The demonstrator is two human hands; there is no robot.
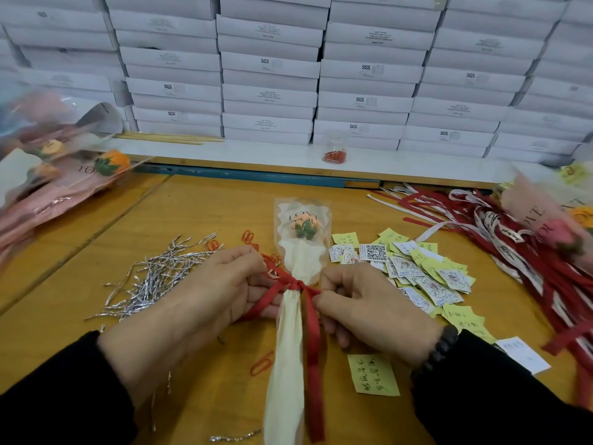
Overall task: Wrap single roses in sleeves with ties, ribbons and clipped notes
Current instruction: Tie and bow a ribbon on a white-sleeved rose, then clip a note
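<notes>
A single orange rose in a cream sleeve lies lengthwise on the wooden table, flower end away from me. A red ribbon is wrapped round the sleeve's narrow neck and knotted there. My left hand pinches the ribbon's left strands beside the knot. My right hand pinches the ribbon on the right side of the knot; one long tail hangs down along the sleeve toward me.
Silver twist ties lie left of my hands, with red paper clips nearby. Yellow notes and round-stamped cards lie to the right, red and white ribbons beyond. Wrapped roses are piled far left. White boxes are stacked behind.
</notes>
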